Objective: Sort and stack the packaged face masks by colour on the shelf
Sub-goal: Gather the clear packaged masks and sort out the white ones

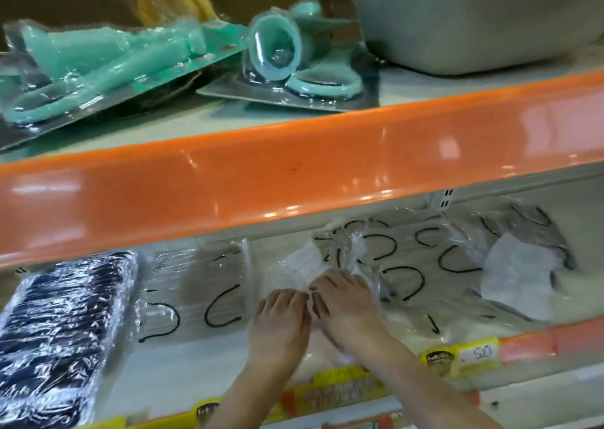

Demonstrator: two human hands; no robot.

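Note:
On the lower shelf [196, 360], a stack of black packaged masks [62, 327] lies at the far left. Beside it sit clear-wrapped white masks with black ear loops [199, 294]. A loose pile of similar grey and white packs [457, 265] spreads across the right. My left hand [277, 327] and my right hand [343, 307] lie side by side, palms down, on a white mask pack [304, 265] in the middle. The fingers look fairly straight and press on the wrapper.
An orange shelf edge [294, 180] overhangs the masks just above my hands. The upper shelf holds teal packaged utensils [108, 69], a teal funnel set [287, 55] and a grey plastic tub [474, 19]. Yellow price labels [457, 358] line the lower shelf's front edge.

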